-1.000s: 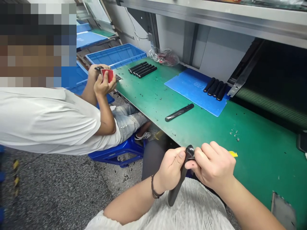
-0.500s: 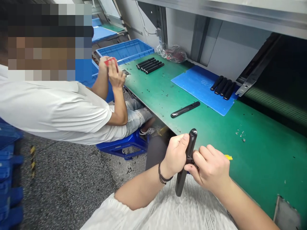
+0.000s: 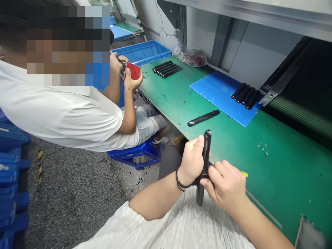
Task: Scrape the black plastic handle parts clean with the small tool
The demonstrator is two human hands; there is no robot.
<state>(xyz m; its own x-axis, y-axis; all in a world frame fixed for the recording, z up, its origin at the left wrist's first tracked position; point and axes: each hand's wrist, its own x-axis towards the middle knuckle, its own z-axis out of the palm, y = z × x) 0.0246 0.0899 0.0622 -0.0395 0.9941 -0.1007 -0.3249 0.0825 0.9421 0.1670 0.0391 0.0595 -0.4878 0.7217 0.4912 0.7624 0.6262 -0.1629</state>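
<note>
While the left hand [image 3: 192,159] grips a long, shiny black bar [image 3: 206,147] over the lap, the right hand [image 3: 225,183] curls round a mostly hidden yellow-ended tool [image 3: 244,174] beside it. This bar looks unfinished. Four black bars [image 3: 243,93], maybe done, lie on a blue plastic sheet [image 3: 216,90].

Bright, even light, seemingly from overhead, lays a pale sheen on the green tabletop [image 3: 230,145] and small glints on the held black bar [image 3: 206,152]. The dark recess [image 3: 308,83] at far right sinks into shadow. Blue crates [image 3: 10,176] at left look soft; coarse pixel blocks [image 3: 68,45] mask part of the left.
</note>
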